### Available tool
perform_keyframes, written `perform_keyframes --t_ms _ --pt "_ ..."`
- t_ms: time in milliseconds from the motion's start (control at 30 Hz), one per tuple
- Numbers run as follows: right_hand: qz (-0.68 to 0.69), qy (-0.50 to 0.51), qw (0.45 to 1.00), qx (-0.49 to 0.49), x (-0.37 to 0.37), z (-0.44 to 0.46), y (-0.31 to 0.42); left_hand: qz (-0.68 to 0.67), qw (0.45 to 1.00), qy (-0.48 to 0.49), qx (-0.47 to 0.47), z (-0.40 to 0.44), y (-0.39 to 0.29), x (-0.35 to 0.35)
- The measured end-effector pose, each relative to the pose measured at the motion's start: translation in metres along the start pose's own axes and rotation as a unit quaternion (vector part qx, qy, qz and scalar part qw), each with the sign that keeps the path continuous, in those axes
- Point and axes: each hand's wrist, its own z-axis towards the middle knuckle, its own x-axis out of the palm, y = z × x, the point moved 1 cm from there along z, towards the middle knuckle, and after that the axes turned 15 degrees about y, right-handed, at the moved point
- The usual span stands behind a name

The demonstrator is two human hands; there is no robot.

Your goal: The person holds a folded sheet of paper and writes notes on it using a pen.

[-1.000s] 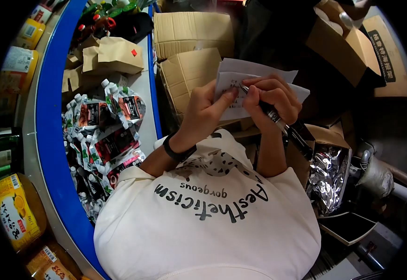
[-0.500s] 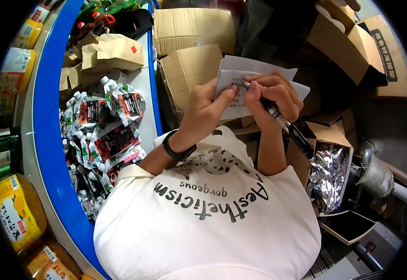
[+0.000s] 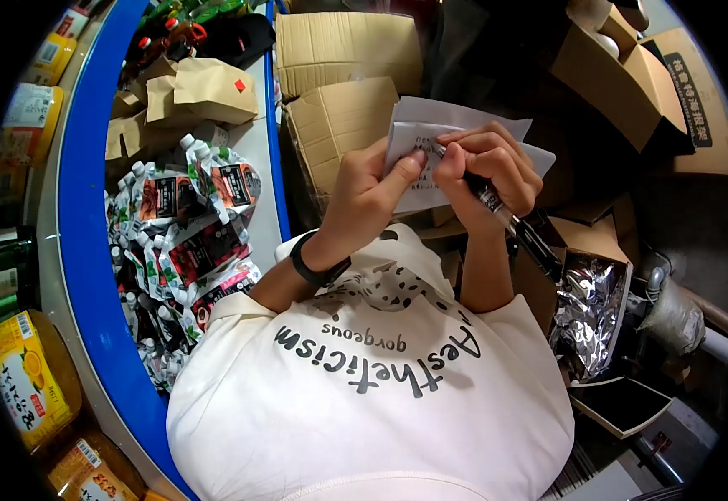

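White sheets of paper with several lines of dark handwriting are held up in front of my chest. My left hand, with a black band on the wrist, grips their left edge, thumb on top. Around a dark pen the fingers of my right hand are closed, and the pen's tip points at the writing near my left thumb. The right hand's fingers cover part of the sheets.
On the left, a blue-edged shelf holds spouted pouches and brown paper bags. Cardboard boxes stand ahead. To the right are an open box with silver foil packs and a wrapped pipe.
The camera view has shifted slightly. My right hand and the pen have moved a little over the paper, and the handwriting shows more clearly. Both grips stay the same.
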Motion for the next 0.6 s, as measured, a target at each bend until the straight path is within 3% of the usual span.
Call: perform_keyframes --t_ms 600 --pt "0.006 -0.013 1.000 0.000 0.0003 0.0013 -0.0024 0.008 1.000 -0.003 0.009 0.0014 0.0004 0.0000"
